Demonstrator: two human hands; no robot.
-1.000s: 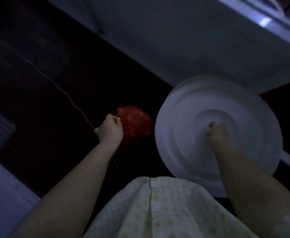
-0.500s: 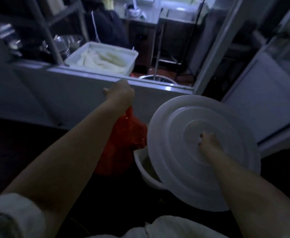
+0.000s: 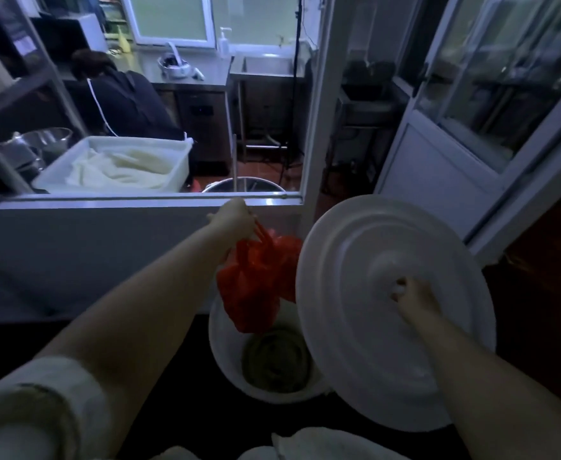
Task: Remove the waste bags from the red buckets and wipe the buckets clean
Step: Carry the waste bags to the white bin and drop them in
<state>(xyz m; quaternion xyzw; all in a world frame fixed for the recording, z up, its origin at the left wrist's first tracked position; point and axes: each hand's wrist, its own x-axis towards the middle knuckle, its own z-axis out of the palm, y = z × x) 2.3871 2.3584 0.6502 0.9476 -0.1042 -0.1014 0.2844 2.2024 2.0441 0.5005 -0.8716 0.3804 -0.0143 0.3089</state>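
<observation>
My left hand point(image 3: 236, 216) is clenched round the bunched handles of the red waste bag point(image 3: 254, 283), arm stretched forward so the bag hangs away from my clothes and right over the open mouth of a white bin point(image 3: 222, 333) on the dark floor. Bag bottom is near the rim, can't tell if it touches the inner wall. My right hand point(image 3: 412, 298) grips the centre knob of the white lid point(image 3: 355, 270), which is tilted up on edge and held off to the right. I judge that's to leave the opening free for the drop, though it hides the bin's right side. Low in the bin sits a greenish-brown heap of waste point(image 3: 276, 360). My read of the step: dumping a pulled bag, so bag removal is under way. Wiping is not started, no cloth in either hand, and no red bucket is in view. Next calls for the left fingers to let go with the bag centred and the lid clear of it; the risk is the bag snagging on the rim or lid edge. Thin limp plastic, it will sag and swing. Beyond: grey counter ledge point(image 3: 73, 207), white tub point(image 3: 181, 167) of pale stuff, a person in dark clothes point(image 3: 126, 97), glazed door point(image 3: 445, 161) at right
</observation>
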